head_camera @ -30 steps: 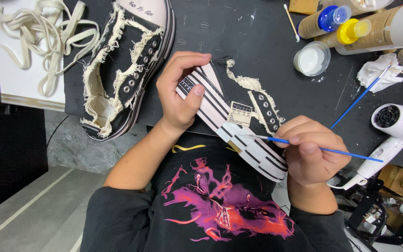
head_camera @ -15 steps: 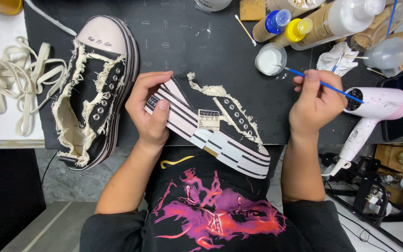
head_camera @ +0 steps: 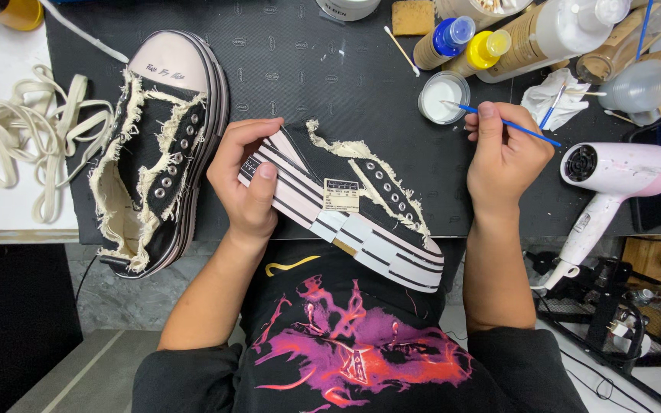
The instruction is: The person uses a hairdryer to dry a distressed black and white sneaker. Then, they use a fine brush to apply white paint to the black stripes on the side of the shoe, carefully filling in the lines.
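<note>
My left hand [head_camera: 250,180] grips the heel end of the black striped-sole sneaker [head_camera: 346,206], tilted on its side over my lap at the bench [head_camera: 307,69] edge. My right hand [head_camera: 503,157] pinches a thin blue brush [head_camera: 503,122], tip at the small cup of white paint [head_camera: 444,97] just beyond. The second sneaker [head_camera: 158,149] lies farther left of my left hand.
</note>
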